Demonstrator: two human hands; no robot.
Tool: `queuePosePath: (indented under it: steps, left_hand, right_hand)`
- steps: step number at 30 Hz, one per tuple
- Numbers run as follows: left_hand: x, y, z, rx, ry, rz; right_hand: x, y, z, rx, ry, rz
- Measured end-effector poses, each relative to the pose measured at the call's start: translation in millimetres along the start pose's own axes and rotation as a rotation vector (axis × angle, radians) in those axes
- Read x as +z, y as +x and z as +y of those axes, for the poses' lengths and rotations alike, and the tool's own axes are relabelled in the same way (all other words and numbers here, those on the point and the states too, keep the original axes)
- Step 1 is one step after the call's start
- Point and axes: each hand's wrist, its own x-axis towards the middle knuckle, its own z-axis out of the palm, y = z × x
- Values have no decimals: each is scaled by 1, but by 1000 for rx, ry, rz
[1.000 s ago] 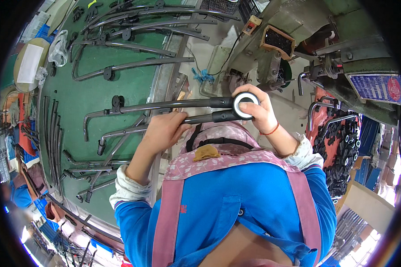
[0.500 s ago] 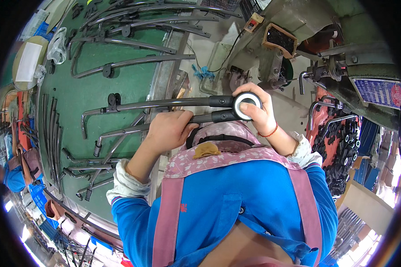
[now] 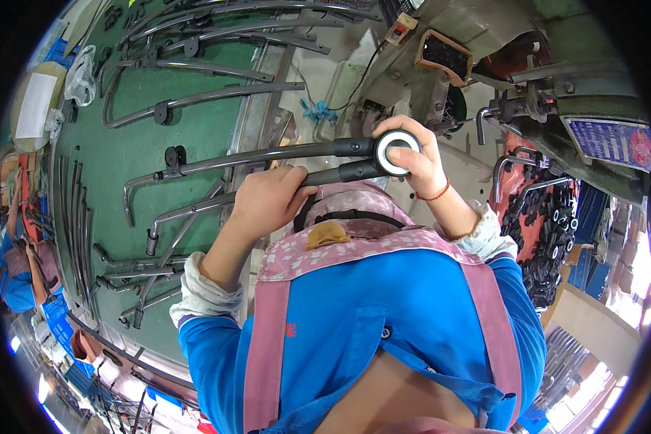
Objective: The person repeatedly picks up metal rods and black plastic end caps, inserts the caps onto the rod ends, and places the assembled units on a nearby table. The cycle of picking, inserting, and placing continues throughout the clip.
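In front of my chest I hold a folding frame of two grey metal tubes, which meet at a round black hinge joint (image 3: 378, 157) with a white ring. My left hand (image 3: 269, 200) is closed round the nearer tube (image 3: 195, 207), left of the joint. My right hand (image 3: 421, 160) grips the joint, with the thumb pressed on its ring and fingers curled round the far side. The farther tube (image 3: 267, 155) carries a black clip (image 3: 173, 160) and ends in a bent tip at the left. Where the right fingertips lie beneath the joint is hidden.
Several bent tubes (image 3: 224, 92) with black fittings lie on the green table (image 3: 202, 137). Straight tubes (image 3: 79, 231) line its left side. At the right stand a machine (image 3: 600, 145) and a red surface with black parts (image 3: 539, 239). A parts box (image 3: 445, 56) sits at the back.
The whole view has shifted slightly. The joint and both hands sit a little farther from my body, and the tubes slant a bit more. My grip looks the same.
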Motion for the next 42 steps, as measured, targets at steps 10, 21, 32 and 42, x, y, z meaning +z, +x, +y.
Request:
queuePosePath:
  steps: [10, 21, 32, 42]
  left_hand:
    - [9, 6, 0, 81, 102, 84]
    - [-14, 15, -19, -103, 96, 84]
    - [-4, 133, 48, 236, 320, 60]
    - [-22, 178, 36, 215, 332, 31]
  right_hand:
    - [-12, 2, -2, -27, 30, 4]
    - [-50, -26, -1, -70, -15, 21]
    - [-132, -72, 2, -57, -112, 762]
    - [-179, -34, 32, -429, -1476, 853]
